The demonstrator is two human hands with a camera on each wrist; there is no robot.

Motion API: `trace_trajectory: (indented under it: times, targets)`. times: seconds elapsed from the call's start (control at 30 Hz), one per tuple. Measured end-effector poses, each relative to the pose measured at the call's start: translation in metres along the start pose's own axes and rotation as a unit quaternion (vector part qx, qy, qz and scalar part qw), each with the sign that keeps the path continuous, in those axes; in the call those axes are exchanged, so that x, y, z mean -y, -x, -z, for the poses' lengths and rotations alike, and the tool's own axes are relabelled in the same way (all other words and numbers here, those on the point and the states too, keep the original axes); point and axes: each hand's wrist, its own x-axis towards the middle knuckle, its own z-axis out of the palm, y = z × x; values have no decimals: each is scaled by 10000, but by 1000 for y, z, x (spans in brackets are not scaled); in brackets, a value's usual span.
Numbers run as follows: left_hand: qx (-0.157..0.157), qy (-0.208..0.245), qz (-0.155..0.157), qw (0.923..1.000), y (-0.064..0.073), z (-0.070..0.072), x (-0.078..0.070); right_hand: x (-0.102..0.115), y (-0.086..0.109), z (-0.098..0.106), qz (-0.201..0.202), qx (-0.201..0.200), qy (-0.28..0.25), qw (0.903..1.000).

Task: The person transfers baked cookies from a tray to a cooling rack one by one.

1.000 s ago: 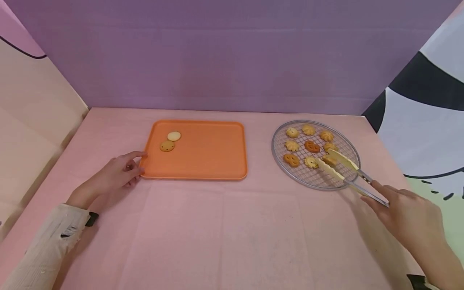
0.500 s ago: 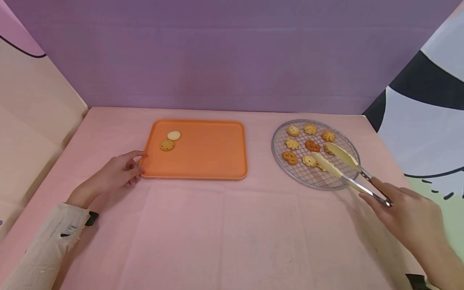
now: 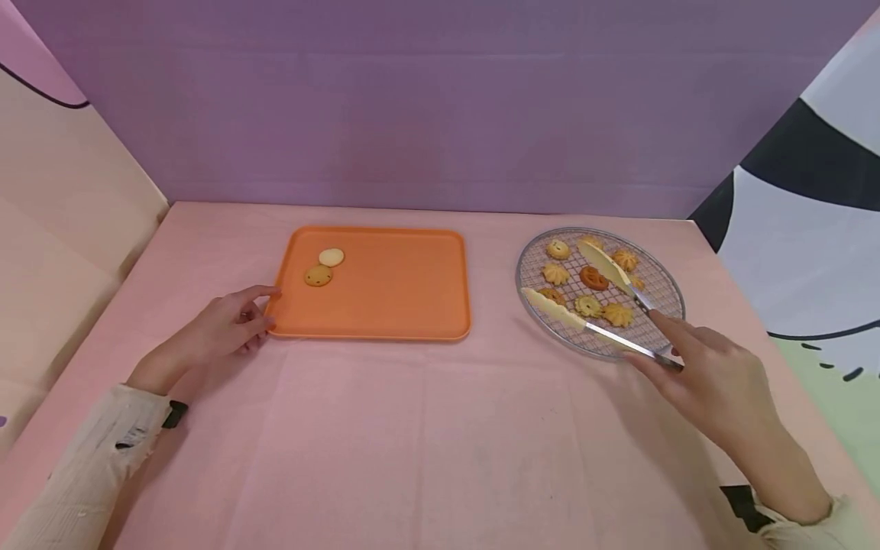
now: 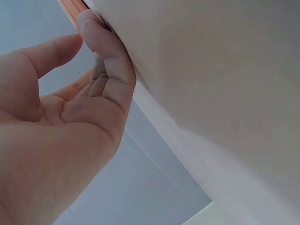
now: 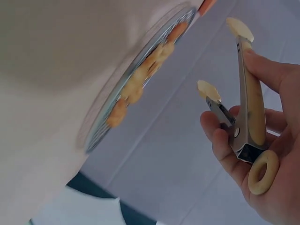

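My left hand (image 3: 223, 325) holds the left rim of an orange tray (image 3: 399, 305), its thumb and fingers at the front corner. The left wrist view shows curled fingers by a sliver of orange rim (image 4: 72, 8). On the tray lie a pale oval cookie (image 3: 331, 257) and a browner, dotted cookie (image 3: 318, 276). My right hand (image 3: 715, 382) grips metal tongs (image 3: 622, 340) with cream-coloured tips. The tongs are spread wide over a round wire rack (image 3: 646, 344), nothing between their tips. They partly cover several cookies, among them a pretzel-shaped one (image 3: 550, 296).
Several cookies rest on the rack, including a dark pretzel-shaped one (image 3: 594, 278) and a flower-shaped one (image 3: 617, 315). Pink cloth (image 3: 426, 435) covers the table between and in front of tray and rack. A purple backdrop (image 3: 440, 114) rises behind.
My right hand has moved left with the tongs, whose arms have spread wider. The flower-shaped cookie at the rack's front now shows whole. My left hand has stayed at the tray.
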Motion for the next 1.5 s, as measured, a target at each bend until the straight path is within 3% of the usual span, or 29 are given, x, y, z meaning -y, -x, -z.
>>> trace_trajectory:
  times: [0.5,0.7,0.93,1.2,1.5]
  targets:
    - [40,46,65,10000,0,0,0,57,-57,-38,1064,120,-673,9920]
    - [39,85,65,9999,0,0,-1,76,-78,-58,1306,394,-809,9873]
    - [16,24,62,10000,-2,-1,1,92,-99,-79,1357,743,-1012,9828]
    - [29,36,102,9999,-2,-1,-1,107,-123,-97,899,1551,-970,9790]
    - [49,141,198,9997,-2,0,-2,119,-149,-126,1089,1572,-1098,9754]
